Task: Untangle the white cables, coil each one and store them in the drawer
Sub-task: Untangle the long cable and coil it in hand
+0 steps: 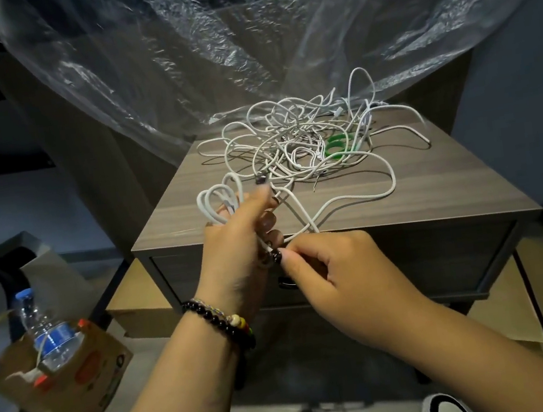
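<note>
1. The left hand grips a few loops of white cable, its fingers curled round the bundle just above the front edge of the nightstand.
2. The right hand pinches the same cable near its end between thumb and fingertips, touching the left hand's fingers.
3. The remaining white cables lie in a loose tangled heap on the nightstand top, with green rings among them.
4. The drawer below the top is closed, its dark handle partly hidden by the right hand.
5. A beaded bracelet circles the left wrist.
6. A plastic water bottle with a blue label, its writing unreadable, stands in a cardboard box at left.
7. Crinkled clear plastic sheeting hangs behind the wood-grain nightstand.
</note>
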Motion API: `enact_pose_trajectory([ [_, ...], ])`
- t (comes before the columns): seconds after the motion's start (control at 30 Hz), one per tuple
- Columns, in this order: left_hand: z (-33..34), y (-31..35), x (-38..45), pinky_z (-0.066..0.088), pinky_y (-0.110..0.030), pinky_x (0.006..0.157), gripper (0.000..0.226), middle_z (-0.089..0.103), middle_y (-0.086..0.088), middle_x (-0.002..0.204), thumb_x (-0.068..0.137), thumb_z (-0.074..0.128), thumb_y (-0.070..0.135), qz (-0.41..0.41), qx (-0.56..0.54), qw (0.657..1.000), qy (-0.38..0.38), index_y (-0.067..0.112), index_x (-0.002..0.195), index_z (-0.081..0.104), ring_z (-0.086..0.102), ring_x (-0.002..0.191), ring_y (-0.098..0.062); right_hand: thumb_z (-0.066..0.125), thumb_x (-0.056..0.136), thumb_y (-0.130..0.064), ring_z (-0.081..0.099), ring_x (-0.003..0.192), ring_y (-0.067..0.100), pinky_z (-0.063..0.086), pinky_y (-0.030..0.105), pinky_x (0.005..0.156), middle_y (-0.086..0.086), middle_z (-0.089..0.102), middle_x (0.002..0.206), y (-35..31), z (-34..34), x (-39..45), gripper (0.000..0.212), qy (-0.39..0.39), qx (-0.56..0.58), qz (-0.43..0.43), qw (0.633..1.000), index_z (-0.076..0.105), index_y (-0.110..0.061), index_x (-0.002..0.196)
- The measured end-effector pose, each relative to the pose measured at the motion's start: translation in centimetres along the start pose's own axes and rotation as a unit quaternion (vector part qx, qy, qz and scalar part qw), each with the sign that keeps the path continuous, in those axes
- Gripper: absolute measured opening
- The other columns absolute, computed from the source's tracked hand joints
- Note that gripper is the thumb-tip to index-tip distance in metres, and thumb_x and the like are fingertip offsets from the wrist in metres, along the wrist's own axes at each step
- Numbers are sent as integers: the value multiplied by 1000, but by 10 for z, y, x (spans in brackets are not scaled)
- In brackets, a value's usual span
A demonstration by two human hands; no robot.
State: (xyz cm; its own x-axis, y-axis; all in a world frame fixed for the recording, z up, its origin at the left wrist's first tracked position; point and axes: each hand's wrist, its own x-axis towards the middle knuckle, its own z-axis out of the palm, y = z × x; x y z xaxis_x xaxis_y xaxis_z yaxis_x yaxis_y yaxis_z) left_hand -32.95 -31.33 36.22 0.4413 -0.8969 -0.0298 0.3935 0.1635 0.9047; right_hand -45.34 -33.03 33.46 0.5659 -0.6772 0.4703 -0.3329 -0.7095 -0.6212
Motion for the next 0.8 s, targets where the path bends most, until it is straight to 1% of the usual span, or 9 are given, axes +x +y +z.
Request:
enact_pose_trajectory([
  [0.07, -1, 0, 4, 29, -18, 44, 37, 45, -1, 64, 93, 50, 34, -14, -51, 999, -4, 13, 63, 55, 35, 49, -9, 44, 92, -38, 56, 64, 9, 47, 32, 57, -12, 60, 69, -2, 2, 0, 25, -14, 1, -3, 1000, 65, -27, 85],
  [0.1, -2, 2, 5, 29, -17, 44, 40, 47, -2, 65, 95, 45, 38, -14, -77, 997, -7, 14, 64, 52, 35, 50, -9, 44, 92, -37, 57, 66, 9, 48, 33, 59, -12, 61, 72, -2, 2, -1, 25, -18, 4, -4, 1000, 66, -26, 87],
  [0.17, -5, 5, 7, 29, -17, 45, 41, 48, -2, 66, 96, 39, 44, -19, -113, 993, -14, 16, 67, 46, 34, 53, -8, 44, 93, -36, 57, 67, 10, 49, 34, 60, -11, 61, 73, -2, 3, -1, 24, -22, 14, -8, 1000, 66, -26, 88],
  [0.27, -10, 9, 9, 27, -16, 44, 45, 46, 0, 63, 98, 33, 49, -29, -171, 984, -29, 16, 71, 46, 31, 55, -8, 45, 93, -35, 57, 68, 10, 48, 35, 59, -11, 61, 72, -2, 3, -2, 24, -36, 20, -20, 999, 65, -24, 86],
  [0.37, -15, 12, 10, 34, -15, 41, 44, 46, 3, 59, 98, 31, 50, -21, -215, 976, -35, 15, 75, 47, 34, 49, -6, 45, 95, -34, 56, 66, 11, 46, 36, 59, -10, 60, 70, -1, 4, -2, 24, -45, 9, -41, 998, 65, -24, 86],
  [0.47, -19, 15, 11, 35, -13, 38, 40, 41, 6, 54, 99, 31, 47, -19, -262, 964, -35, 16, 78, 46, 33, 40, -3, 46, 95, -33, 54, 64, 12, 44, 35, 57, -10, 58, 67, 1, 4, -2, 23, -62, 4, -48, 997, 65, -23, 86],
  [0.57, -22, 16, 12, 31, -12, 34, 35, 36, 9, 49, 99, 33, 45, -16, -279, 960, -15, 17, 82, 45, 31, 33, -2, 47, 95, -33, 53, 64, 10, 45, 34, 59, -12, 57, 68, 2, 3, -2, 22, -85, -2, -56, 995, 66, -23, 89],
  [0.67, -24, 17, 12, 29, -12, 32, 31, 34, 10, 47, 99, 34, 43, -6, -272, 962, 5, 17, 86, 45, 29, 32, -2, 46, 95, -34, 55, 69, 8, 47, 35, 64, -12, 61, 74, 4, 2, -2, 23, -119, -16, -67, 990, 67, -23, 95],
  [0.8, -29, 22, 13, 29, -12, 32, 30, 34, 9, 48, 100, 34, 40, 25, -244, 969, 23, 16, 102, 51, 30, 33, -2, 44, 95, -35, 56, 72, 8, 48, 31, 67, -11, 62, 76, 9, -3, -2, 25, -138, -44, -85, 986, 66, -24, 93],
])
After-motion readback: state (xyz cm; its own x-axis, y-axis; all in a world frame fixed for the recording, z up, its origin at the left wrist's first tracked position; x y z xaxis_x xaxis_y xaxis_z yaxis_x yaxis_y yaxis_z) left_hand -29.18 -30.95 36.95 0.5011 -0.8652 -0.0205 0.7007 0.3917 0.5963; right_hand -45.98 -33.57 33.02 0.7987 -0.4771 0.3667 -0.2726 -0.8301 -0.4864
